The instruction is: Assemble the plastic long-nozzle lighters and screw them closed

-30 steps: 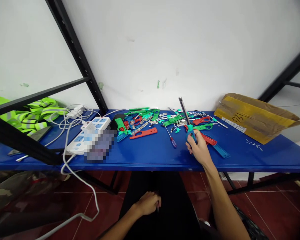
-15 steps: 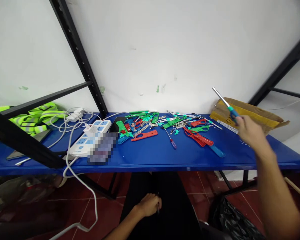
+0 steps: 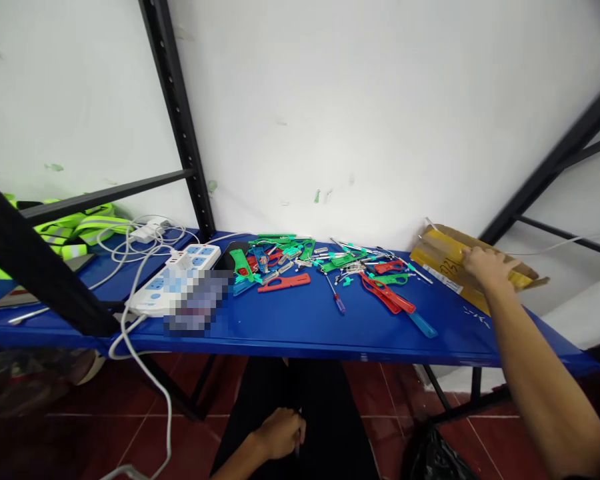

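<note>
My right hand (image 3: 487, 268) is over the opening of a cardboard box (image 3: 443, 260) with yellow tape, at the right of the blue table. Its fingers are partly hidden at the box's edge, and no lighter shows in it. Down at my lap, my left hand (image 3: 281, 433) is closed round a thin, dark, rod-like thing, mostly covered by the fingers. Red, green and blue lighter casings (image 3: 285, 283), metal tubes and small parts lie in a loose pile along the wall. A screwdriver (image 3: 339, 303) with a purple handle lies in front of the pile.
At the left, a white power strip (image 3: 153, 293) with tangled cables stands beside a blurred-out flat object (image 3: 200, 303). Neon-yellow reflective straps (image 3: 100, 227) lie behind a black rack post (image 3: 180, 120). A black bag (image 3: 437, 457) is on the floor below right.
My right hand has moved down to the box, and the long blue lighter it held is out of sight. My left hand stays closed at my lap. The view has shifted slightly.
</note>
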`<state>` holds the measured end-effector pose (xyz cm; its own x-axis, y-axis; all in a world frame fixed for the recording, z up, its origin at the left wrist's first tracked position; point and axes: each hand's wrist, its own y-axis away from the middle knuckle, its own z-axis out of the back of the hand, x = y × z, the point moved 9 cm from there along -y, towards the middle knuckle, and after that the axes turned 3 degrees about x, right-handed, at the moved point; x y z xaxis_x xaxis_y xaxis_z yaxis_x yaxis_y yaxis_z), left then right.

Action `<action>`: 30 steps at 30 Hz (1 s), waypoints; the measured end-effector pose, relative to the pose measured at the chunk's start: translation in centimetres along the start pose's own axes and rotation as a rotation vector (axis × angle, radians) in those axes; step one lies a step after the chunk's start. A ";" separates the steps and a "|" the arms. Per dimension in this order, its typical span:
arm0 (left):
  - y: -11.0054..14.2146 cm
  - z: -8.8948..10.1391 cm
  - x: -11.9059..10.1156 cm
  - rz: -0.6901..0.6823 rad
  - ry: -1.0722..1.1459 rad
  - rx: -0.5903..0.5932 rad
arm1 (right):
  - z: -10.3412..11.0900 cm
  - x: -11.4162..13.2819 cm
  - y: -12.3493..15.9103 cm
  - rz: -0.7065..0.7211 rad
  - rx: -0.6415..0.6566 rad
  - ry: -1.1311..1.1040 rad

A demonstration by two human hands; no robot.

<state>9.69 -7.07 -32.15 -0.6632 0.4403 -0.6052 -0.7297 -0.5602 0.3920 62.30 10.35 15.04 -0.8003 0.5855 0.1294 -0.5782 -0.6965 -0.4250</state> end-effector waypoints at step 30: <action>-2.6 47.4 -8.3 0.259 -0.417 -0.898 | -9.8 34.8 19.7 1.188 0.229 -0.530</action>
<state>9.16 23.96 4.68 -0.9131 0.3435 -0.2196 -0.2747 -0.9164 -0.2912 24.62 21.09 2.45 -0.7699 -0.6225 0.1402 0.5429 -0.7545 -0.3688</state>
